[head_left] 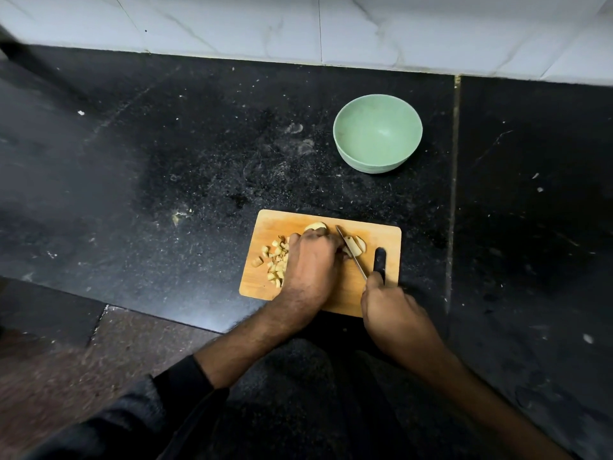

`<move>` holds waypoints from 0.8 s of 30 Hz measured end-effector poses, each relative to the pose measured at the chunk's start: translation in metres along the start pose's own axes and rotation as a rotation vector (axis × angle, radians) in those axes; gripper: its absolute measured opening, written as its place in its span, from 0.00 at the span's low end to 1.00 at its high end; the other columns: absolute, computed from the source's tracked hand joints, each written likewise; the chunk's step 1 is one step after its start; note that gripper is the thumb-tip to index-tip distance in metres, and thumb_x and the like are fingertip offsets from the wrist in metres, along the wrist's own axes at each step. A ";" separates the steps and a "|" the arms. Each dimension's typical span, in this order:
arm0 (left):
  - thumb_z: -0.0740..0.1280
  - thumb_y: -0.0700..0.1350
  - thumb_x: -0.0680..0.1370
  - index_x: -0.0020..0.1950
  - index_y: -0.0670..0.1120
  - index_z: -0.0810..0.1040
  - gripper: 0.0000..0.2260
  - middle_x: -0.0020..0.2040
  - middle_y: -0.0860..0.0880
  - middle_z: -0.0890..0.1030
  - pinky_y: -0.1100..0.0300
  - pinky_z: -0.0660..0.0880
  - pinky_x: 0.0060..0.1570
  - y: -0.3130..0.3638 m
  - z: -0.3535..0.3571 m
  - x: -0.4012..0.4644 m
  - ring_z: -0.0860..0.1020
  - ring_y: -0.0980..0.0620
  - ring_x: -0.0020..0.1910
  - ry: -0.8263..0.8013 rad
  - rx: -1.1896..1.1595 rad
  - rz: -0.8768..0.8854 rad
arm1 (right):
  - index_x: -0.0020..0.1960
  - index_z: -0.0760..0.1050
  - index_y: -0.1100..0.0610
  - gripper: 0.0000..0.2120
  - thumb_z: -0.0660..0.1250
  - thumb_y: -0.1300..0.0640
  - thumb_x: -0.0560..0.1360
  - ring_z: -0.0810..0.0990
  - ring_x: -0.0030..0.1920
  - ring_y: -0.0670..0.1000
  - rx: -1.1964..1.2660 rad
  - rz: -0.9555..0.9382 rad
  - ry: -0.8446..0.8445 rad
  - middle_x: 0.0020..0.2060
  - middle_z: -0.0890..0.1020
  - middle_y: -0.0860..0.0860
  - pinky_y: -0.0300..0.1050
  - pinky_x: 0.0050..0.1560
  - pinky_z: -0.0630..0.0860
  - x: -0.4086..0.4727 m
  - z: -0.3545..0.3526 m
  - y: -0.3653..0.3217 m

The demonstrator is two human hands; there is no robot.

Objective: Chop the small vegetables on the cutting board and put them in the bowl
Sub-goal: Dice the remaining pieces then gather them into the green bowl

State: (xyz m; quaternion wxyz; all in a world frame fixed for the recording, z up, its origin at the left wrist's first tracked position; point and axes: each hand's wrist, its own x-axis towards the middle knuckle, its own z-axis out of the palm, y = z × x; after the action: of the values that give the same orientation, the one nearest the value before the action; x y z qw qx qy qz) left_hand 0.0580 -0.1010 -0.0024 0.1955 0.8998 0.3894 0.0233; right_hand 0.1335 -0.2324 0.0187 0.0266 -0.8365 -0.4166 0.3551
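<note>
Right hand (393,307) grips knife (352,257); left hand (310,260) holds vegetable (353,246).

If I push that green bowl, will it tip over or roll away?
Probably neither. The green bowl stands upright on the flat black counter, so a push would likely just slide it. It looks empty and possibly plastic, so it is probably light and would move easily. A hard shove near its rim might tip it.
</note>
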 end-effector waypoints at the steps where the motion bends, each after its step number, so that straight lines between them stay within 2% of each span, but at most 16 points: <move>1: 0.68 0.48 0.78 0.55 0.49 0.83 0.08 0.50 0.49 0.82 0.52 0.63 0.55 0.000 0.000 0.000 0.76 0.47 0.55 -0.001 0.003 -0.001 | 0.61 0.64 0.56 0.09 0.49 0.59 0.84 0.79 0.48 0.57 -0.015 0.005 0.002 0.49 0.79 0.56 0.53 0.43 0.73 0.002 0.000 -0.001; 6: 0.68 0.48 0.79 0.57 0.50 0.82 0.09 0.52 0.49 0.82 0.51 0.64 0.55 0.000 0.000 -0.001 0.77 0.47 0.55 0.012 0.009 0.006 | 0.65 0.61 0.55 0.10 0.49 0.58 0.84 0.78 0.46 0.53 0.017 0.051 -0.109 0.50 0.79 0.54 0.51 0.44 0.74 -0.003 -0.003 0.004; 9: 0.67 0.51 0.79 0.60 0.52 0.81 0.11 0.54 0.51 0.82 0.52 0.65 0.56 0.000 -0.001 0.000 0.77 0.49 0.56 0.011 0.004 -0.004 | 0.67 0.60 0.53 0.13 0.51 0.55 0.83 0.79 0.50 0.52 0.005 0.096 -0.245 0.52 0.78 0.54 0.52 0.52 0.77 -0.017 -0.006 0.018; 11: 0.67 0.51 0.79 0.62 0.52 0.79 0.12 0.55 0.52 0.82 0.52 0.65 0.57 -0.001 0.000 0.000 0.77 0.49 0.57 0.001 0.009 -0.016 | 0.66 0.61 0.54 0.13 0.52 0.52 0.84 0.79 0.49 0.53 -0.034 0.083 -0.272 0.48 0.77 0.53 0.54 0.53 0.79 -0.026 -0.005 0.028; 13: 0.68 0.52 0.79 0.64 0.52 0.78 0.14 0.55 0.52 0.82 0.51 0.66 0.58 -0.003 0.001 -0.001 0.77 0.49 0.58 -0.003 -0.002 -0.034 | 0.62 0.64 0.53 0.11 0.50 0.49 0.84 0.79 0.46 0.52 -0.034 0.059 -0.247 0.44 0.76 0.51 0.54 0.52 0.79 -0.032 -0.005 0.036; 15: 0.69 0.54 0.78 0.67 0.52 0.74 0.19 0.55 0.52 0.82 0.50 0.67 0.61 -0.001 0.001 -0.002 0.77 0.49 0.59 -0.040 -0.030 -0.048 | 0.59 0.66 0.51 0.12 0.48 0.48 0.85 0.77 0.42 0.48 -0.027 0.026 -0.215 0.40 0.74 0.47 0.48 0.47 0.78 -0.038 -0.006 0.043; 18: 0.69 0.60 0.76 0.70 0.53 0.69 0.26 0.60 0.50 0.77 0.49 0.65 0.63 0.005 0.001 -0.002 0.73 0.48 0.62 -0.115 -0.025 -0.028 | 0.55 0.68 0.47 0.10 0.49 0.46 0.84 0.77 0.38 0.44 0.038 0.014 -0.150 0.39 0.77 0.48 0.44 0.42 0.76 -0.046 -0.012 0.047; 20: 0.68 0.63 0.75 0.70 0.52 0.69 0.28 0.61 0.49 0.75 0.48 0.66 0.63 0.008 0.004 -0.001 0.71 0.47 0.64 -0.121 0.011 -0.019 | 0.50 0.68 0.48 0.11 0.50 0.46 0.84 0.78 0.36 0.46 0.085 0.027 -0.070 0.37 0.78 0.50 0.46 0.39 0.75 -0.048 -0.018 0.046; 24: 0.66 0.66 0.74 0.67 0.50 0.70 0.28 0.59 0.48 0.74 0.48 0.68 0.61 0.012 0.011 0.002 0.71 0.46 0.62 -0.083 0.040 -0.026 | 0.48 0.67 0.48 0.11 0.50 0.46 0.83 0.78 0.35 0.49 0.115 0.029 0.025 0.35 0.77 0.50 0.50 0.38 0.75 -0.038 -0.017 0.046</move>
State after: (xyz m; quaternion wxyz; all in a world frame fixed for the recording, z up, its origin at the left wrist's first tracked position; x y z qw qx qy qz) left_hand 0.0699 -0.1102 -0.0083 0.1939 0.8985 0.3931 -0.0244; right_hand 0.1594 -0.2857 0.0374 0.0747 -0.8440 -0.3829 0.3681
